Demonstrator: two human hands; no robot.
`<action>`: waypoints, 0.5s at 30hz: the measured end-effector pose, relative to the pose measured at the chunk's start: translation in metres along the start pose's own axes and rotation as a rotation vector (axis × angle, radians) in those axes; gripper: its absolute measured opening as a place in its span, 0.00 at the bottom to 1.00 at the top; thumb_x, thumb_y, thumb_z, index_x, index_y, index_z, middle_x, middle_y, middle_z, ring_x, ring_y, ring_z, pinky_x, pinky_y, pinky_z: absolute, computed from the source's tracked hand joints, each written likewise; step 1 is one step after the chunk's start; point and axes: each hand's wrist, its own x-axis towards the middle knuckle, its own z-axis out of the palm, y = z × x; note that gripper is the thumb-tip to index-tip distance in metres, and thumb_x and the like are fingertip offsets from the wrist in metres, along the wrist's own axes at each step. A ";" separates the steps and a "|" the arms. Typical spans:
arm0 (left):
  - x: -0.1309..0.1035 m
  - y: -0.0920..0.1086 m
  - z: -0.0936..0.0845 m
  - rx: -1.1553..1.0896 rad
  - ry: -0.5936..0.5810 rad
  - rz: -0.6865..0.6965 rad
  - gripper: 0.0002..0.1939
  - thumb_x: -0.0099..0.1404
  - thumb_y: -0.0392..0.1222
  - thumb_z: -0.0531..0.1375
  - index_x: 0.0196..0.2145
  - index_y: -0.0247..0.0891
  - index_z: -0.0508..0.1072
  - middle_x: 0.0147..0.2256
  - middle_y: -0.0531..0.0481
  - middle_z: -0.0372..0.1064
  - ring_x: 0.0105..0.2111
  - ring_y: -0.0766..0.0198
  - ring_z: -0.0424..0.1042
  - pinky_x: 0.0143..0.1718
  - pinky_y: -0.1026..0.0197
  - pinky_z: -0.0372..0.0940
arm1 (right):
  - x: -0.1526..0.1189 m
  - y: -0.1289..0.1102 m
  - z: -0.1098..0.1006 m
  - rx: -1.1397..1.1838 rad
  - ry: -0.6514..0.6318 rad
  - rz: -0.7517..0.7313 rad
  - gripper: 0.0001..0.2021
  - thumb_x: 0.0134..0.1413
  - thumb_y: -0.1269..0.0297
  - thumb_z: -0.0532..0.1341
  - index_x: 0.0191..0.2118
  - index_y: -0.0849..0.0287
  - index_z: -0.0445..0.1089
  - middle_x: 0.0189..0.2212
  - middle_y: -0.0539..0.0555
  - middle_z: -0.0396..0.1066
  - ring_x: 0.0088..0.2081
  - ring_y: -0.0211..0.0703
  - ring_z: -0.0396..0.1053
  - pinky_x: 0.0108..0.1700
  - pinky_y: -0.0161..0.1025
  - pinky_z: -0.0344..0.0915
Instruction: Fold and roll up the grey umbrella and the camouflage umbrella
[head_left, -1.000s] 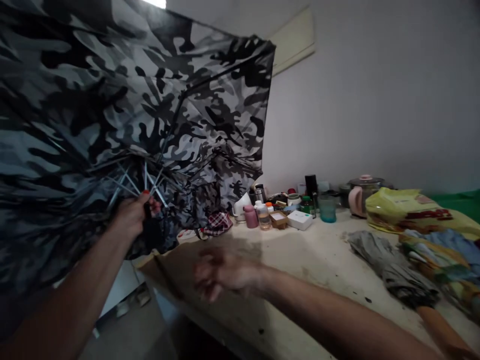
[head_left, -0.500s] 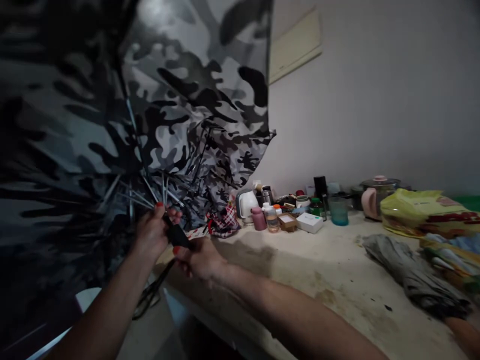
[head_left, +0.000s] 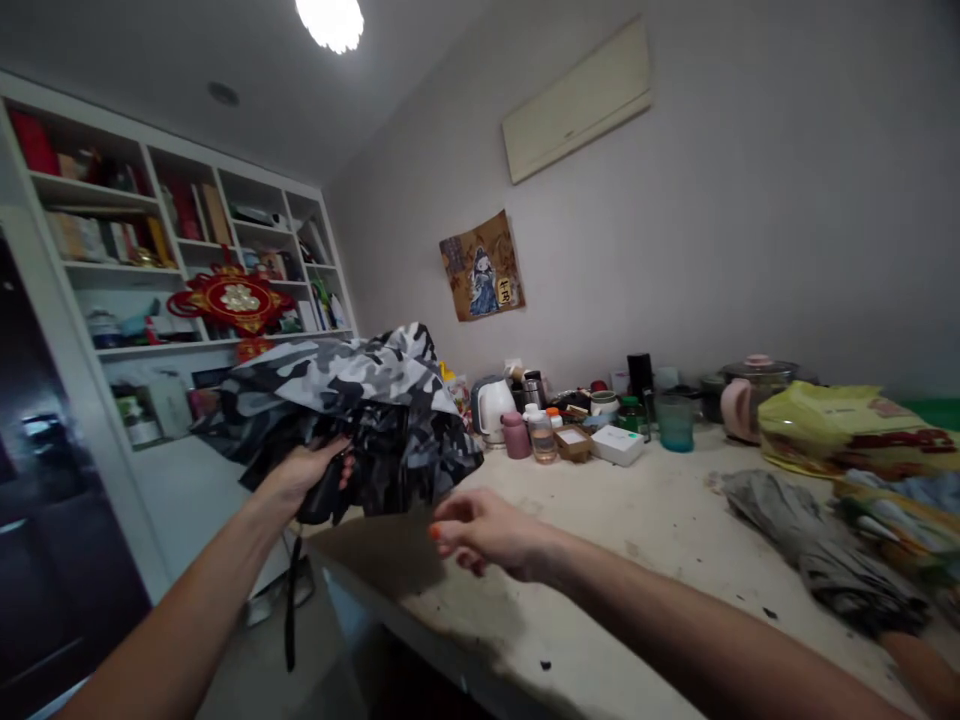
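Head view: umbrella (head_left: 375, 372) slants up and away, handle (head_left: 321, 502) low.

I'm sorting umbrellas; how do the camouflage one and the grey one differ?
The camouflage umbrella is patterned; the grey umbrella looks plain. The camouflage umbrella is in the left hand; the grey umbrella lies on the table. The camouflage umbrella's canopy bulges loosely; the grey umbrella is gathered narrow. Neither stands fully open.
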 end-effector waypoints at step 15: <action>0.057 -0.143 0.036 0.917 -0.335 -0.043 0.14 0.53 0.42 0.62 0.15 0.39 0.63 0.19 0.44 0.68 0.28 0.50 0.74 0.31 0.55 0.66 | -0.203 0.044 -0.203 -0.312 0.814 0.175 0.28 0.40 0.41 0.66 0.44 0.54 0.72 0.33 0.62 0.70 0.23 0.35 0.58 0.26 0.40 0.50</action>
